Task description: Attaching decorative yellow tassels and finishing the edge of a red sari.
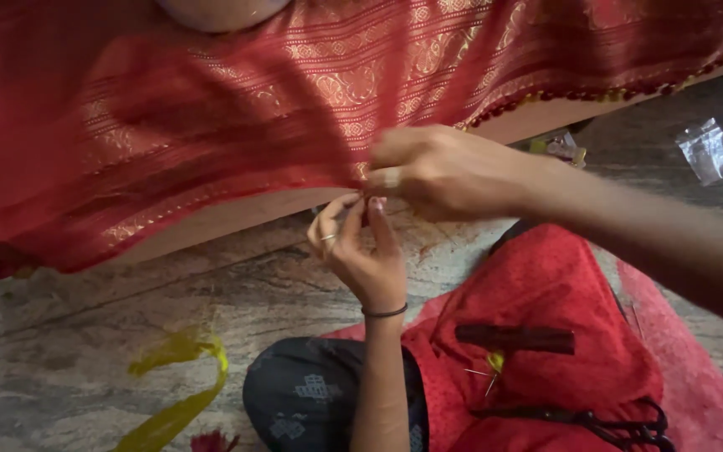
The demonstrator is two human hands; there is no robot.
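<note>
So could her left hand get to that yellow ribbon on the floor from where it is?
Probably yes. The left hand is up at the red cloth's edge, and the yellow ribbon lies on open stone floor to its left, nothing between them.

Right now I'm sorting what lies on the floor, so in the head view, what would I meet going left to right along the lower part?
Yellow ribbon → left hand → dark red thread bundle → clear plastic packet, lying farther back.

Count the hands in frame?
2. Right hand pinches the red patterned cloth at its lower edge; left hand is just below, fingers raised to the same spot. None hidden, apparently.
</note>
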